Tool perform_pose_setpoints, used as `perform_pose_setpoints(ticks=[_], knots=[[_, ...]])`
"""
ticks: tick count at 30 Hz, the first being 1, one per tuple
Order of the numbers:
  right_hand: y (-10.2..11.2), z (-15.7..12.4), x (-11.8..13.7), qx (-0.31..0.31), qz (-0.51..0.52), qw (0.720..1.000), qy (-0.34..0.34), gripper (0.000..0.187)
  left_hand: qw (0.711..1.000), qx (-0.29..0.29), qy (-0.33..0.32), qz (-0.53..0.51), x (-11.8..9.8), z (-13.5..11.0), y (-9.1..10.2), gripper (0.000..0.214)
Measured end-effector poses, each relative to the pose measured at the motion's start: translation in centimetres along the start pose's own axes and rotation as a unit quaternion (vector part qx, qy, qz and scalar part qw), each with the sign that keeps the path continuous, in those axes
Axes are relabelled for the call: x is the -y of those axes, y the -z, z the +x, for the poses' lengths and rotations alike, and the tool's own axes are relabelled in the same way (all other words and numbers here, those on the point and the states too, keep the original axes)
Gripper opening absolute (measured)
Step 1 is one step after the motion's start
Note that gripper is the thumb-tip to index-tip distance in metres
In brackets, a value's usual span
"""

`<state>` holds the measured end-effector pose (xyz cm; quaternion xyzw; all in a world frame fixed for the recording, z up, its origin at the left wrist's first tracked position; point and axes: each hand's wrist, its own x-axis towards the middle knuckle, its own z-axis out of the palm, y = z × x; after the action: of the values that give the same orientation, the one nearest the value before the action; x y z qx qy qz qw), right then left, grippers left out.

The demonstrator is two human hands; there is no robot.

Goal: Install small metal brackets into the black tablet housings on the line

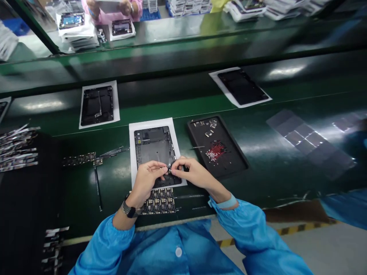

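Note:
An open black tablet shell (154, 147) lies on a white sheet (133, 152) in front of me. Both my hands meet over its lower right corner. My left hand (147, 179) and my right hand (190, 172) are each pinched on a tiny dark part (169, 169) held between their fingertips; I cannot make out what it is. A watch sits on my left wrist. Under my left hand lies a panel of small circuit boards (161, 201).
A black tray (218, 147) with red-and-white small parts sits right of the shell. Two more tablets on white sheets (99, 105) (240, 87) lie on the green belt behind. Strips of parts (17, 149) lie at the left. Another person's hands work across the line at the top.

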<state>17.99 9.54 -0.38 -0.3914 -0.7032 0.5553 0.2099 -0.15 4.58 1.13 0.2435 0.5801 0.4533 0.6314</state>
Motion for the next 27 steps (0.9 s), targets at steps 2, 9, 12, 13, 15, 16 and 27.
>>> perform_pose_setpoints(ticks=[2, 9, 12, 13, 15, 16, 27], knots=[[0.03, 0.01, -0.05, 0.004, -0.005, 1.000, 0.005, 0.014, 1.000, 0.003, 0.004, 0.011, -0.04, 0.01, 0.01, 0.019], [0.13, -0.07, -0.27, 0.019, -0.004, 1.000, 0.002, 0.013, 0.999, 0.011, 0.004, 0.032, 0.07, 0.12, 0.21, 0.017], [0.15, -0.10, -0.22, 0.018, -0.004, 1.000, -0.003, 0.010, 0.999, 0.017, 0.007, 0.037, 0.20, 0.21, 0.30, 0.016], [0.16, -0.11, -0.17, 0.018, -0.002, 1.000, -0.005, 0.010, 0.999, 0.018, 0.008, 0.039, 0.21, 0.25, 0.31, 0.016], [0.19, -0.11, -0.01, 0.017, 0.002, 1.000, -0.007, 0.009, 0.999, 0.019, 0.010, 0.042, 0.18, 0.32, 0.31, 0.016], [0.21, -0.11, 0.06, 0.017, 0.004, 1.000, -0.007, 0.009, 0.999, 0.018, 0.010, 0.045, 0.14, 0.35, 0.29, 0.016], [-0.13, 0.02, 0.09, -0.004, -0.014, 1.000, -0.028, 0.007, 0.994, -0.053, -0.044, 0.090, 0.69, -0.19, -0.62, 0.015]])
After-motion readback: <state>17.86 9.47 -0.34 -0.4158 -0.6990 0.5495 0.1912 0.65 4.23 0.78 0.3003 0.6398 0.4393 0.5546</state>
